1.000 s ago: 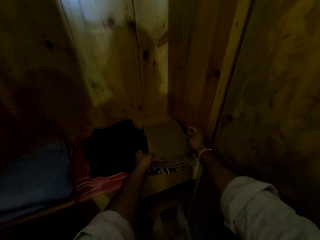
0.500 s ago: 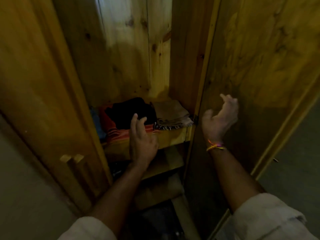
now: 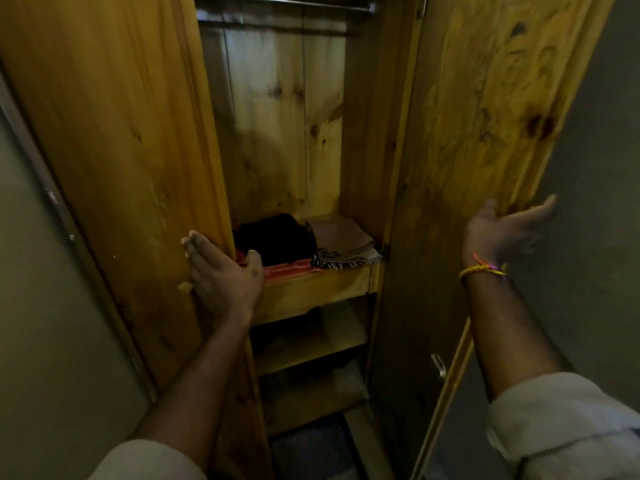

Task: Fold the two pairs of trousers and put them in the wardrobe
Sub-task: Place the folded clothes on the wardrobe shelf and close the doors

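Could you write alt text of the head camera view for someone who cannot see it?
Two bare hands reach for an open wooden wardrobe's doors: the left hand on the left door, the right hand at the right door's edge. Folded black trousers and beige trousers lie on a shelf.

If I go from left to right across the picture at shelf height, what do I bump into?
Left wooden wardrobe door → left hand → black folded trousers → beige folded trousers → right wooden wardrobe door → right hand.

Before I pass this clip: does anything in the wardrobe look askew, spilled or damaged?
Nothing stands out. The black trousers and beige trousers lie folded side by side on the shelf. The left hand rests on the left door; the right hand reaches the right door.
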